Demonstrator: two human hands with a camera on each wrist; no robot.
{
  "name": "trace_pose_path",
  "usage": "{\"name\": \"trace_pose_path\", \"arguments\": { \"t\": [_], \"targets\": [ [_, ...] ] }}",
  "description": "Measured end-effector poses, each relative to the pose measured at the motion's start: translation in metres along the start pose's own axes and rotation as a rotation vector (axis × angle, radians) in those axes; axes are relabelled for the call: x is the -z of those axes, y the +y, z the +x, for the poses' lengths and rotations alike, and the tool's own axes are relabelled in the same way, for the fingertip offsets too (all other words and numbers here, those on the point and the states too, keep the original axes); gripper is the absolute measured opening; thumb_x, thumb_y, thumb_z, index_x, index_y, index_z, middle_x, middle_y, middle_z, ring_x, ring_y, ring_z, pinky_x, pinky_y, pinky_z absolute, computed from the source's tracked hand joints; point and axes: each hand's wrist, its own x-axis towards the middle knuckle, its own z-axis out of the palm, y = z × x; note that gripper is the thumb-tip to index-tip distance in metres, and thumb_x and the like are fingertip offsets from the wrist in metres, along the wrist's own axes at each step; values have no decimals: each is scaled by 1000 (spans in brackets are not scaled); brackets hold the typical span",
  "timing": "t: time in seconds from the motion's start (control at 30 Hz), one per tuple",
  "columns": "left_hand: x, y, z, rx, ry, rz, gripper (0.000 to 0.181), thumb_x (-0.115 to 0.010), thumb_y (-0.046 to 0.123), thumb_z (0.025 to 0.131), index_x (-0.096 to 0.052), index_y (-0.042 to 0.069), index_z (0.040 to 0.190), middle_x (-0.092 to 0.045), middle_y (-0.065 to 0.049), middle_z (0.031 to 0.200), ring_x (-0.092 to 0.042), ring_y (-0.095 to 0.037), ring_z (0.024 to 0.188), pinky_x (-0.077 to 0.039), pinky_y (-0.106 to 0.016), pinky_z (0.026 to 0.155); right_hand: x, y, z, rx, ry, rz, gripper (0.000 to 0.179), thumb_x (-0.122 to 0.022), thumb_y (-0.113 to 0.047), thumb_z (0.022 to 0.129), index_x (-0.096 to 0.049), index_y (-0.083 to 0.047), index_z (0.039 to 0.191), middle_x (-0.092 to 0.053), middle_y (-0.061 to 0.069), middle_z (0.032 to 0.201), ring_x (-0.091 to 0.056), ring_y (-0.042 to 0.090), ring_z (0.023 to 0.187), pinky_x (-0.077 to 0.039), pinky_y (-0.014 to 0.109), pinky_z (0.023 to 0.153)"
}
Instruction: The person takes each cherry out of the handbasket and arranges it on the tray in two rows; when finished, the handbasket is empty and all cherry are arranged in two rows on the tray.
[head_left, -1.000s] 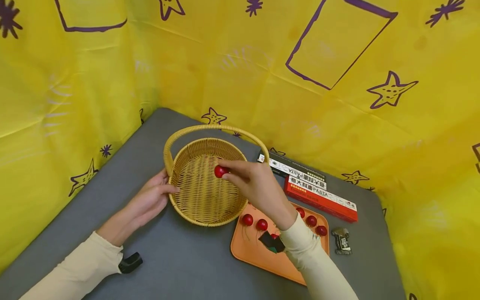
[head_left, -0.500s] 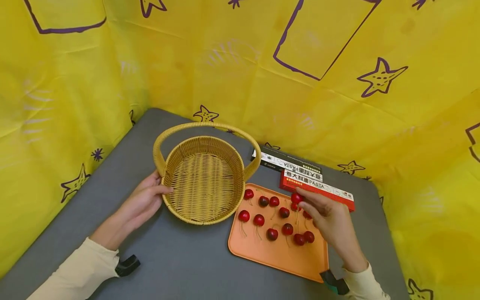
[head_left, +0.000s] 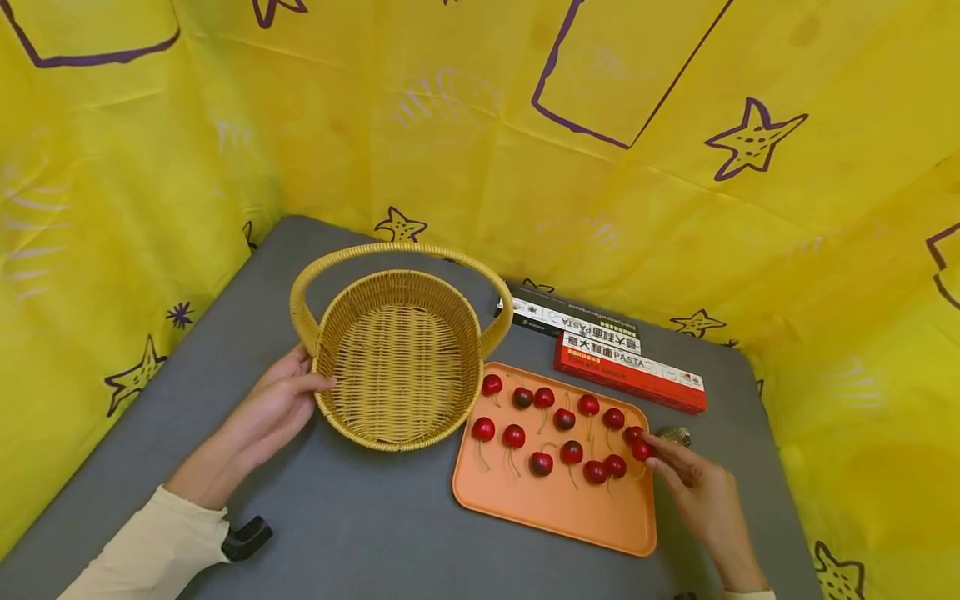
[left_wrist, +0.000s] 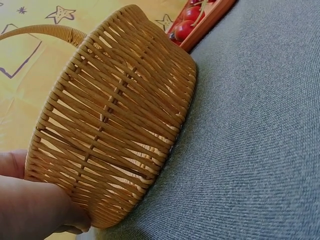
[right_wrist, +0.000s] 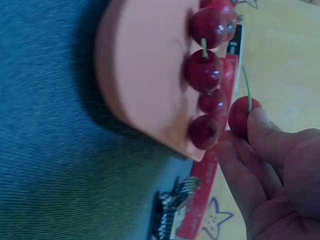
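Note:
A round wicker basket (head_left: 397, 375) with a tall arched handle stands on the grey tabletop. My left hand (head_left: 281, 408) grips its left rim, thumb over the inner side; the left wrist view shows the woven wall (left_wrist: 115, 115) tilted beside that hand. The inside of the basket shows bare weave. To its right lies an orange tray (head_left: 555, 508) bearing two rough rows of red cherries (head_left: 572, 452) with stems. At the tray's right edge, my right hand (head_left: 701, 492) pinches a cherry (right_wrist: 240, 117) between thumb and fingers, its green stem pointing up in the right wrist view.
Behind the tray lie a red pasta box (head_left: 630, 372) and a black-and-white pasta box (head_left: 570, 321). A small patterned object (head_left: 673, 435) sits right of the tray, partly behind my right hand. Yellow cloth (head_left: 420, 125) with purple drawings hangs around the table.
My right hand has carried the cherry from over the basket rightward across the tray to its right edge. The left hand keeps its grip on the rim. The head view has shifted slightly.

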Motion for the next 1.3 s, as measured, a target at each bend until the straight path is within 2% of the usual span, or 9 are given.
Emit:
{"name": "trace_pose_path", "arguments": {
  "t": [0.27,0.37,0.57,0.67,0.8,0.97,1.1,1.2,1.3],
  "targets": [
    [1,0,-3,20,-2,3,87,-39,-16,100,7,8,169,1,-17,175,1,-27,161,-9,-36,131,-11,7,-13,-13,-15,-24,33,-82,-12,92,-80,-16,125,-81,10,110,-78,21,92,-49,4,69],
    [1,0,-1,25,-7,4,87,-39,-15,100,7,9,169,1,-17,175,1,-28,161,-9,-37,131,-14,11,-16,-26,-18,-42,33,-82,-11,92,-80,-15,124,-80,12,109,-78,29,91,-52,9,65],
    [2,1,5,20,-3,17,88,-40,-15,99,8,9,169,-1,-17,176,-2,-28,161,-11,-37,131,-21,14,-15,8,-27,-94,36,-83,-10,91,-80,-16,126,-79,13,115,-77,33,95,-64,40,70],
    [4,2,4,25,3,23,89,-40,-15,99,9,10,169,0,-18,176,-1,-28,161,-11,-37,131,-26,13,-15,35,-33,-108,36,-82,-11,91,-80,-16,127,-78,17,114,-75,27,81,-61,38,62],
    [6,2,3,26,4,27,88,-40,-15,100,8,10,169,0,-19,175,-3,-29,161,-14,-37,131,-28,11,-16,35,-47,-116,35,-81,-13,93,-79,-16,128,-78,20,109,-63,15,66,-44,27,52],
    [3,7,1,10,6,42,86,-44,-11,103,6,9,169,-1,-19,176,-4,-29,161,-17,-34,130,-23,9,-17,28,-61,-134,38,-80,-15,94,-76,-15,132,-78,20,111,-75,29,80,-60,41,62],
    [-5,23,-11,-125,45,-17,86,-44,-8,105,9,13,170,11,-7,178,12,-22,162,4,-34,131,-10,4,-17,62,-12,-138,41,-82,-12,92,-76,-15,133,-80,16,101,-70,18,67,-54,30,55],
    [-15,42,-25,-359,94,-23,84,-38,-10,104,7,16,170,17,1,177,20,-15,160,14,-30,127,6,-4,-14,112,51,-118,45,-84,-8,89,-76,-16,133,-80,16,101,-69,11,65,-46,15,53],
    [-32,64,-35,-641,94,65,84,-35,-19,97,-2,8,170,11,-4,178,17,-15,161,11,-28,128,25,-16,-7,193,87,-106,55,-87,-4,85,-75,-20,136,-79,14,111,-78,23,80,-47,3,68]
  ]
}}
